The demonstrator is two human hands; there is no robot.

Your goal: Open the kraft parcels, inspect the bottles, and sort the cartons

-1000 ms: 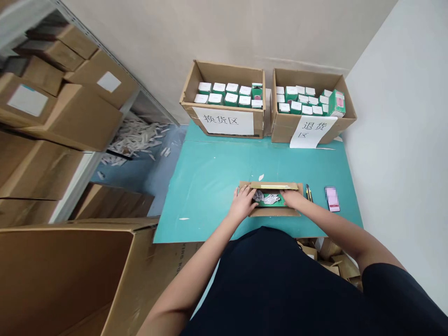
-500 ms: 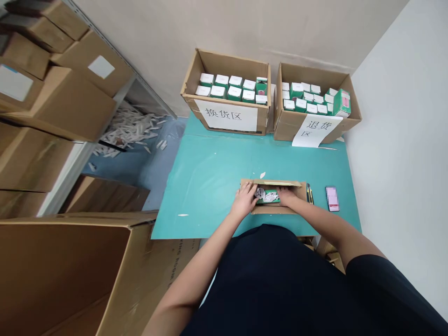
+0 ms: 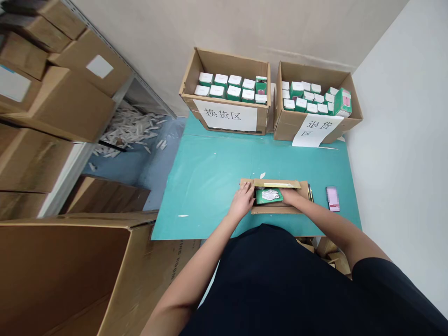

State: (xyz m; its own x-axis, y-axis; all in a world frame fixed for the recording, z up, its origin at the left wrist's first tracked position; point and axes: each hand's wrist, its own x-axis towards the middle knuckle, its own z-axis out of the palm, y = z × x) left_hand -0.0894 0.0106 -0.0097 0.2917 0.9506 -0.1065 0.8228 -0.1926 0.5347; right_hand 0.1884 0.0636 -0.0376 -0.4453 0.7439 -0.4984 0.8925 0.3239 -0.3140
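On the table in front of me lies an open cardboard box (image 3: pixel 296 210), its long flap standing along the far side. A green box (image 3: pixel 259 199) sits inside it, slightly tilted, with crumpled white paper (image 3: pixel 271 194) on top. My left hand (image 3: pixel 243 201) grips the carton's left end, fingers bent over the edge. Reaching into the carton from the right, my right hand (image 3: pixel 290 197) has its fingers at the green box's right end; the fingertips are hidden.
Two larger cartons (image 3: pixel 227 100) (image 3: pixel 317 100) with paper signs hold green-and-white boxes at the table's back. A phone (image 3: pixel 332 199) lies on the right, beside a dark-and-yellow item (image 3: pixel 310 193). A big open carton (image 3: pixel 140 266) stands front left; stacked boxes (image 3: pixel 59 100) fill the shelf.
The green box has shifted and tipped up in the carton, showing more of its green face. My right hand has moved slightly right; my left hand stays at the carton's end.
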